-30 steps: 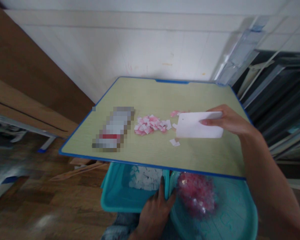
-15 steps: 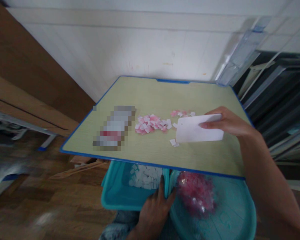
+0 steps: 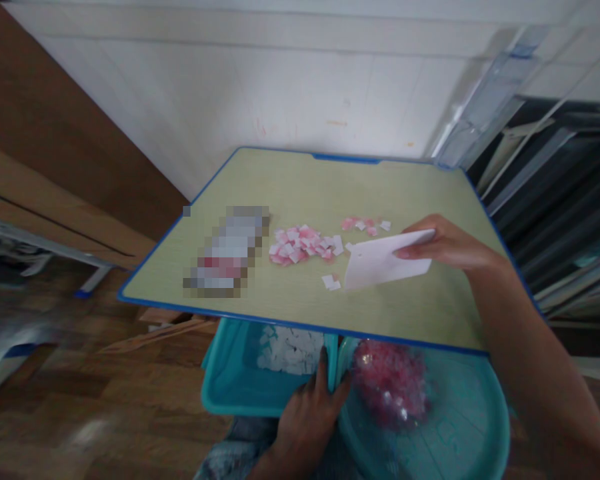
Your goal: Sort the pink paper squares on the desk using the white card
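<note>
Nearest, over a lap in blue denim (image 3: 225, 457), the bare left hand (image 3: 305, 413) reaches to the right wall of a rectangular teal plastic tub (image 3: 240, 398), forefinger on the tub's inner side and thumb on the outer. Its grip straddles the wall; I cannot tell whether it presses together there. Small flat white pieces (image 3: 290, 350) lie inside the tub. Just to the right, a clear plastic bag of pinkish-red material (image 3: 390, 387) rests on a round teal plastic piece with a raised rim (image 3: 500, 427).

Beyond these stands a pale yellow-green desk with a blue edge (image 3: 280, 313). Above its right half, the bare right hand (image 3: 443, 243) has its grip pinching a thin, rectangular white card (image 3: 387, 263) between thumb and fingers. The card is tilted, its lower left corner close to the desktop, just beside a few small white squares (image 3: 331, 283). Farther left lies a loose pile of small pink and white square pieces (image 3: 303, 245), and left of that a long, pixelated grey object with a red band (image 3: 230, 250). A smaller pink and white cluster (image 3: 365, 225) lies just behind the card.

At the back right corner, a tall clear plastic bottle (image 3: 485, 110) leans near the white wall (image 3: 300, 93).
</note>
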`<state>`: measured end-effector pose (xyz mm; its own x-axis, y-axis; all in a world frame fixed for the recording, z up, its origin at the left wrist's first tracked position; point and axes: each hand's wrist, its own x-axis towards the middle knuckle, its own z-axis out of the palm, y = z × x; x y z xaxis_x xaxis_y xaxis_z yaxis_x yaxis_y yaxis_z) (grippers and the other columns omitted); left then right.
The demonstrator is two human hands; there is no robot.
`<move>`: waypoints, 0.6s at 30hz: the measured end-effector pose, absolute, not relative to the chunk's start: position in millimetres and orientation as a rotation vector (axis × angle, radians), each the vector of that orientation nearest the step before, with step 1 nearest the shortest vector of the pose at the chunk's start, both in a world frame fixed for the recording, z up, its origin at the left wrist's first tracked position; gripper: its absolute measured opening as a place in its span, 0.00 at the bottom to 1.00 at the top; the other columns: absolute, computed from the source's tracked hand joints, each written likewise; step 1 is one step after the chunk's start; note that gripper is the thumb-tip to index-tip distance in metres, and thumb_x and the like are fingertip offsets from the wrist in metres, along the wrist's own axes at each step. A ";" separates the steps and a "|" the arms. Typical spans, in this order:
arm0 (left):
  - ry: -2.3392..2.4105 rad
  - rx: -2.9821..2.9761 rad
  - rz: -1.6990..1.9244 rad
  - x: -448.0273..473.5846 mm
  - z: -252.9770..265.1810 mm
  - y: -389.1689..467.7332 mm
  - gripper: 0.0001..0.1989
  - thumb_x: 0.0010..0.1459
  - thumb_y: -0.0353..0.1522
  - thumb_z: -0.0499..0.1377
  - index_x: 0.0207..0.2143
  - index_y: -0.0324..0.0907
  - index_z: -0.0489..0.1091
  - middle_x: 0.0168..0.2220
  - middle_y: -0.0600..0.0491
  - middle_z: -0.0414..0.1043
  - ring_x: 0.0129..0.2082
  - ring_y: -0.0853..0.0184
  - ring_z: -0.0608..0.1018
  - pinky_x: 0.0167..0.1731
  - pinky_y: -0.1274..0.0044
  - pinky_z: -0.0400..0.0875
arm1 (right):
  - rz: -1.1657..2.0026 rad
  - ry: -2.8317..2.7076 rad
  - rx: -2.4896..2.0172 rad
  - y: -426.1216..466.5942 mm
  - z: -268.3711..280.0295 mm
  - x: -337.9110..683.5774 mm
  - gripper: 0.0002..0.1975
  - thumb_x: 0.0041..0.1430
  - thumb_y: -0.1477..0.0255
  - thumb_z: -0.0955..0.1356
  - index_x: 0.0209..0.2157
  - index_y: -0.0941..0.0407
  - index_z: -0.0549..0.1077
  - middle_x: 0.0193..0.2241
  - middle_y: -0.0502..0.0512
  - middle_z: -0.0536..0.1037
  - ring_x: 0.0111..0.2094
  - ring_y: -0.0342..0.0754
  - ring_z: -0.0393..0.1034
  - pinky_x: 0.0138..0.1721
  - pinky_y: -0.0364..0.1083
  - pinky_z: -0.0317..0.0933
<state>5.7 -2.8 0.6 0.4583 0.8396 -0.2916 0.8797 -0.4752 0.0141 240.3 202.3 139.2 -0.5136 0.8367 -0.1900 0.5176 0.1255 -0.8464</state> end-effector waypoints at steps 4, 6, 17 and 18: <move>1.525 2.538 -0.363 6.0 1.5 -2.2 0.25 0.55 0.28 0.46 0.54 0.58 0.49 0.54 0.37 0.55 0.28 0.67 0.74 0.26 0.75 0.70 | 1.445 -2.122 -1.316 204.1 141.9 242.4 0.15 0.41 0.63 0.69 0.23 0.63 0.72 0.16 0.49 0.66 0.19 0.40 0.59 0.18 0.39 0.50; 1.519 2.538 -0.362 6.1 1.8 -2.1 0.26 0.55 0.28 0.46 0.54 0.58 0.49 0.54 0.36 0.55 0.28 0.67 0.75 0.25 0.75 0.70 | 1.461 -2.163 -1.317 203.1 144.5 244.1 0.14 0.40 0.64 0.69 0.21 0.62 0.71 0.15 0.49 0.66 0.18 0.40 0.59 0.17 0.39 0.49; 1.517 2.551 -0.367 6.1 3.0 -2.2 0.25 0.55 0.29 0.46 0.54 0.58 0.49 0.54 0.35 0.54 0.26 0.68 0.74 0.24 0.75 0.70 | 1.153 -1.947 -1.318 199.2 134.1 223.7 0.16 0.40 0.61 0.69 0.21 0.62 0.71 0.16 0.49 0.65 0.18 0.38 0.56 0.16 0.39 0.47; 1.517 2.555 -0.369 6.2 2.9 -2.3 0.25 0.55 0.29 0.46 0.54 0.58 0.50 0.54 0.36 0.54 0.26 0.69 0.74 0.24 0.76 0.70 | 1.152 -1.975 -1.321 198.6 134.9 222.2 0.16 0.40 0.61 0.69 0.22 0.62 0.71 0.16 0.48 0.64 0.18 0.38 0.56 0.17 0.39 0.47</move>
<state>6.2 -2.3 2.9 0.4591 0.8418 -0.2838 0.8781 -0.4785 0.0012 222.2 198.6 134.9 -0.4074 0.9119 -0.0504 0.4930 0.1732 -0.8526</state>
